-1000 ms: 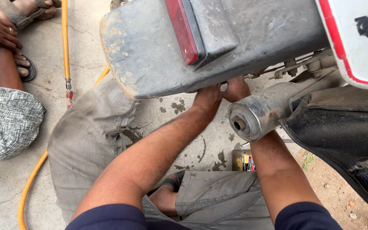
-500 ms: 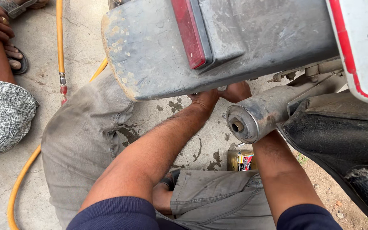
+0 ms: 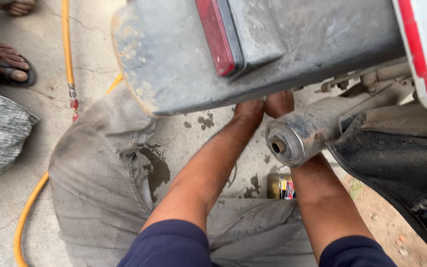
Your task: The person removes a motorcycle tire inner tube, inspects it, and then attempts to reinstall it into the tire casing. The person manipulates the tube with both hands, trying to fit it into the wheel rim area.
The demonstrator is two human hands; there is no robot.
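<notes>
Head view: we see 1 person crouched on stained concrete behind a motorcycle, both arms reaching up under the grey rear mudguard. The left hand and the right hand sit side by side, close enough to seem touching, at the mudguard's lower edge, where the fingers vanish beneath it; we cannot tell whether either hand is clenched, loose or gripping anything. The right forearm passes behind the exhaust pipe, whose open end faces the camera, so the arm appears threaded around it to reach the underside. The red reflector sits on top of the mudguard, and a black tyre fills the lower right. A small tin stands on the ground between the knees, near the arms. A yellow hose runs along the floor at left, past a bystander's sandalled foot.
</notes>
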